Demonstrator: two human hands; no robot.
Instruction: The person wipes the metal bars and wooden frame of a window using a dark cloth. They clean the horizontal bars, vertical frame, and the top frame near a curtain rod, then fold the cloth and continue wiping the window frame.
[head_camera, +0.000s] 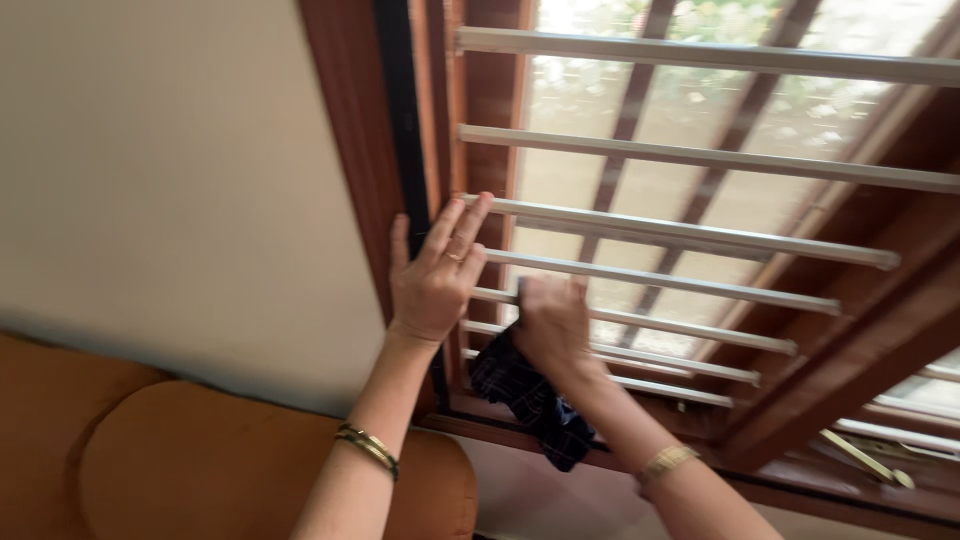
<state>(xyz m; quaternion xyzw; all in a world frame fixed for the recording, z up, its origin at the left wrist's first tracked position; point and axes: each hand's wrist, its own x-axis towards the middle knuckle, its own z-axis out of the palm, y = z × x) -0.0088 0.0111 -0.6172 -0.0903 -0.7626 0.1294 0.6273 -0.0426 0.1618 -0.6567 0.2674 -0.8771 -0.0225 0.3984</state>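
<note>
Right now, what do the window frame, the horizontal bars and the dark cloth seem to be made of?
Window frame: probably wood, reddish-brown with a slight sheen. Horizontal bars: likely painted metal, pale, smooth and straight. Dark cloth: soft woven fabric with a faint check, hanging in folds from the right hand.

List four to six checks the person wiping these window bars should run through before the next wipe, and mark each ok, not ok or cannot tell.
1. Dark checked cloth gripped in right hand: ok.
2. Cloth pressed on a white bar: ok, the hand is closed over one.
3. Left hand braced flat on the wooden window frame: ok.
4. Fingers clear of pinch points: cannot tell.
5. Bars above already clean: cannot tell, picture blurred.
6. Firm footing: cannot tell, out of view.
</note>
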